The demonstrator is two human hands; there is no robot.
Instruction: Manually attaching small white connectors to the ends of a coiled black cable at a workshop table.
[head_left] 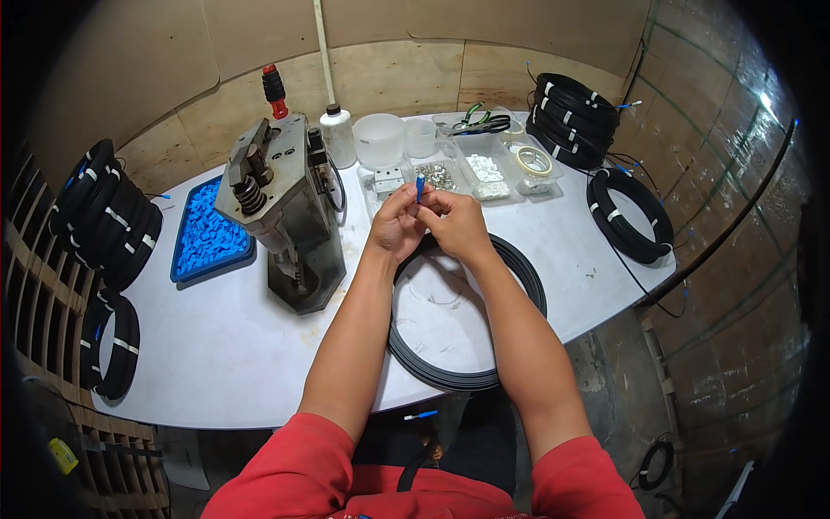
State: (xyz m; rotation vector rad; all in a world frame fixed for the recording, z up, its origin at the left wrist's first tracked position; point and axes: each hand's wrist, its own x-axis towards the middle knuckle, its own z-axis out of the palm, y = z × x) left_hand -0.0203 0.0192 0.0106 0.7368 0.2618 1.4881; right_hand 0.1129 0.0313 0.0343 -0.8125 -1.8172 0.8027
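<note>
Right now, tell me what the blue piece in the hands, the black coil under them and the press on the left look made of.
Blue piece, pinched by left hand and right hand: probably moulded plastic, going by its uniform bright colour. Black coil: likely rubber- or plastic-jacketed cable, matt, lying in smooth loops. Press: seemingly metal, dull grey, with an exposed steel-looking spring.

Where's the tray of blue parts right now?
In the head view, the blue tray sits on the table's left side, just left of the press and right of the stacked black coils.
</note>
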